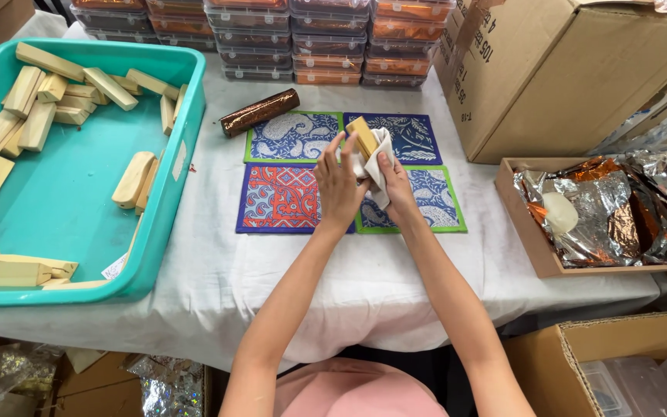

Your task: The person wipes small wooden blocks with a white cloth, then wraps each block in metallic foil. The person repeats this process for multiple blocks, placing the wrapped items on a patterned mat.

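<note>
My left hand holds a yellowish wooden block upright above four patterned cloth mats. My right hand presses a white cloth around the block's side. Both hands meet over the middle of the mats, on a table with a white cover. A turquoise plastic tub at the left holds several pale wooden blocks.
A brown foil-wrapped roll lies behind the mats. Stacked clear lidded boxes line the back. A large cardboard box stands at the right, and a shallow box of crumpled silver and copper foil sits below it.
</note>
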